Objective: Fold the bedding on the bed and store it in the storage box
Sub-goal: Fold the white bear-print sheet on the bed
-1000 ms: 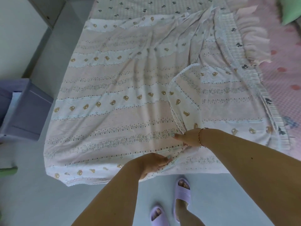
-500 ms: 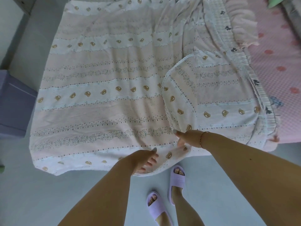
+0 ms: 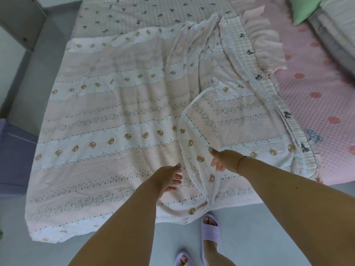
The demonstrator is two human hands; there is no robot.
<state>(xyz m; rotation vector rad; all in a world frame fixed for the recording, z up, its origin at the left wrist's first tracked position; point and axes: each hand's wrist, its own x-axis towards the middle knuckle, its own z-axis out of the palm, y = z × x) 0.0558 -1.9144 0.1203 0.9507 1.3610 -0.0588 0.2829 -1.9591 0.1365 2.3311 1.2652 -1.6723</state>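
A person stands at the foot of a bed, smoothing a pink bear-print sheet [image 3: 107, 120] spread across the mattress [image 3: 317, 104], its near edge hanging over the side. Half a second ago the left hand [image 3: 169, 178] was down at that hanging edge; it has now lifted onto the flat of the sheet, fingers loose and slightly spread, grasping nothing. The right hand [image 3: 222, 159] has moved up along the scalloped rim of the turned-over flap [image 3: 240, 131], index finger stretched out on the trim and the others hanging relaxed, so it too grips nothing. The flap lies folded back over the right half of the sheet, with a bunched ridge running up toward the frilled bedcover [image 3: 265, 54] beyond. The shift suggests the person has let go of the hem and is flattening and squaring the first fold rather than starting a new one; folding looks barely begun. The purple storage box [image 3: 15, 150] waits on the floor to the left, well apart from the hands, and nothing visible has gone into it. A green pillow [image 3: 305, 8] sits at the far corner.
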